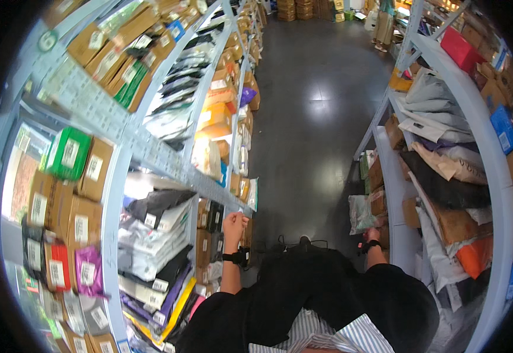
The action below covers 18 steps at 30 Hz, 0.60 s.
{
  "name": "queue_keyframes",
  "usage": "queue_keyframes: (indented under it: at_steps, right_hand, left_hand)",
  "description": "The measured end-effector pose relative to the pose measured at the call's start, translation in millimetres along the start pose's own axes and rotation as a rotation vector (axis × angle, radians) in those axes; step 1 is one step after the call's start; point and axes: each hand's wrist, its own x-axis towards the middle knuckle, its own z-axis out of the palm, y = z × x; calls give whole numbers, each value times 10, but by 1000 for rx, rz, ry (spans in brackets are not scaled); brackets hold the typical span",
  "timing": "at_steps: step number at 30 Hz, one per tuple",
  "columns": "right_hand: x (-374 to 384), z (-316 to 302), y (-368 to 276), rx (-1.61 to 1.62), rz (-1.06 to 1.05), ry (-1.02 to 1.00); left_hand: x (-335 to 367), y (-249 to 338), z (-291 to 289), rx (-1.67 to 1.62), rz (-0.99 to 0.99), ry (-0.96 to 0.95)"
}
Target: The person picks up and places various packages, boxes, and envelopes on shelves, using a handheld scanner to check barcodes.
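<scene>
My left hand (pixel 235 225) is raised beside the left shelving, its fingers curled together; whatever they hold, if anything, is too small to make out. A black band with a device (pixel 239 257) sits on that wrist. Low on the right, my right hand (pixel 372 235) is closed, with a small red thing (pixel 361 243) showing at its edge; its kind is unclear. Another dark band (pixel 371 245) circles the right wrist. Close above the right hand is a pale plastic-wrapped package (pixel 362 214), next to stacked brown boxes (pixel 377 202).
Tall light-blue shelving (pixel 119 194) on the left holds labelled cartons and bagged parcels (pixel 150 253). The right rack (pixel 393 188) carries grey mailers (pixel 436 106) and a red package (pixel 461 49). Between them runs a dark, shiny floor (pixel 309 135). A person (pixel 384 26) stands at the far end.
</scene>
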Motion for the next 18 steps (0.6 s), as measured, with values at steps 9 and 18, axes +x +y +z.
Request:
queue_keyframes:
  at_steps: [9,18]
  right_hand:
    - [-270,3019,-1975,-457,-259,-480]
    - [-611,5178,-3600,-500,-159,-841]
  left_hand:
    - [1891,226,214,42,2,118]
    - [3817,-26,121,-86,-57,252]
